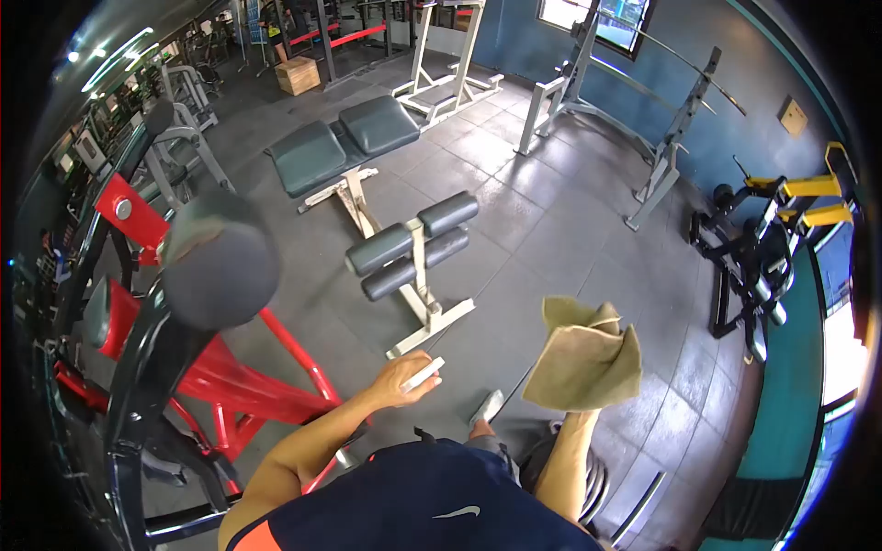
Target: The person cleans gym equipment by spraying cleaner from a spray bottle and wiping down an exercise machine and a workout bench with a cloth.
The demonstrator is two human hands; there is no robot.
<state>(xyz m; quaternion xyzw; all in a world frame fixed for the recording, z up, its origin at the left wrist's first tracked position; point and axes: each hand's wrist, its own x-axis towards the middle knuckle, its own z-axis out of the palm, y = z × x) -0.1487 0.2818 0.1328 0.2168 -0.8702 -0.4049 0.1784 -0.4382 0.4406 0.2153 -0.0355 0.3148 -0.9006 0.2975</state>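
Note:
My left hand (404, 376) is closed around a small white object (424, 374), held low in front of my body. A tan cloth (586, 358) hangs over my right hand and hides it completely, so only the forearm below shows. Both hands hover above the grey rubber floor (542, 230). Just ahead of my left hand stands a white-framed bench (413, 253) with grey roller pads and two dark green cushions.
A red and black machine (184, 349) with a round black pad stands close on my left. A white squat rack with a barbell (661, 156) stands far right. A black and yellow machine (772, 239) lines the right wall. A wooden box (297, 75) sits far back.

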